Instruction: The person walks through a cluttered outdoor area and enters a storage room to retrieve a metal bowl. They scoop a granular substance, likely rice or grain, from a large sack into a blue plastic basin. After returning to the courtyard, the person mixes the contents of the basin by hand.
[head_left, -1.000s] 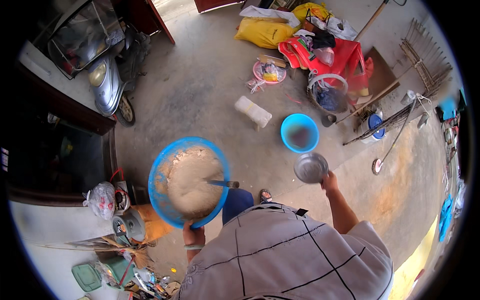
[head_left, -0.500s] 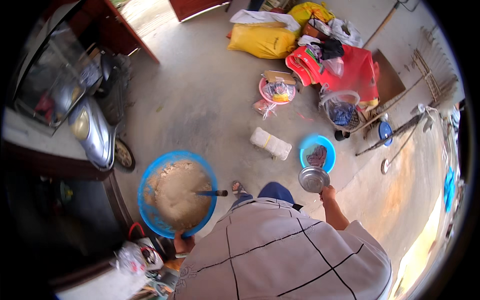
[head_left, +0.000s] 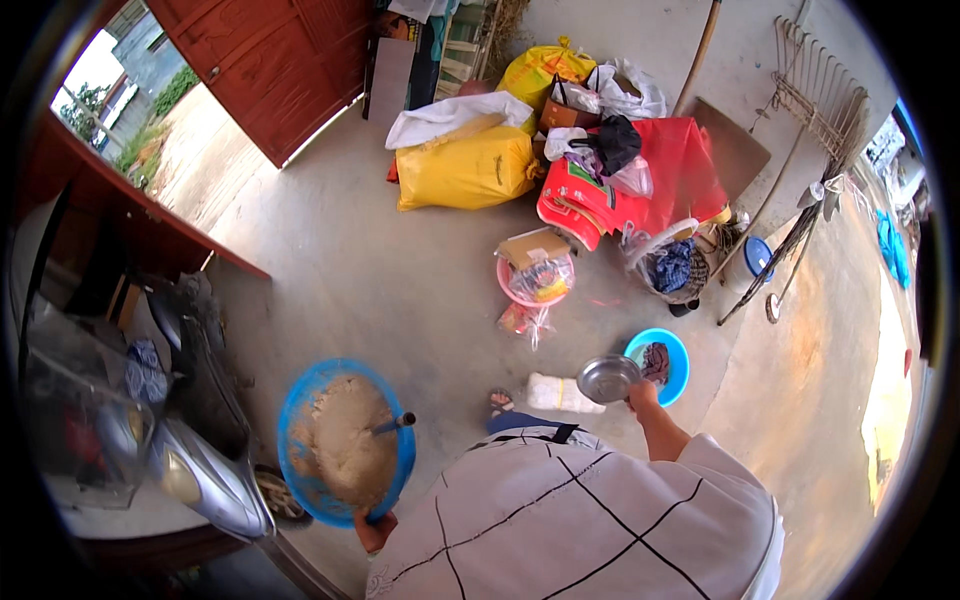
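Observation:
My left hand [head_left: 375, 530] grips the near rim of a large blue basin [head_left: 287, 425], which tilts at my left side. Pale tan, floury meal [head_left: 345, 440] fills much of it, and a tool with a dark handle [head_left: 393, 424] sticks out of the meal. At my right, my right hand [head_left: 643, 396] is closed round the edge or handle of a shallow, round metal scoop [head_left: 608, 379]; its inside shows nothing. Just beyond the scoop, a small light-blue basin [head_left: 680, 365] on the floor holds a dark cloth [head_left: 655, 362]. A white wrapped bundle [head_left: 560, 393] lies near my feet.
A silver scooter [head_left: 200, 480] stands at left, below an open red door [head_left: 270, 70]. Ahead are a pink basin [head_left: 553, 300] of packages, a yellow sack [head_left: 465, 170], a red sheet [head_left: 680, 170] and a wicker basket [head_left: 690, 290]. Poles and a rake [head_left: 815, 90] lean at right.
My view has lifted and turned, showing more of the door and yard. The blue basin looks more tilted, and the scoop has come over the white bundle's end. Both hands keep their hold.

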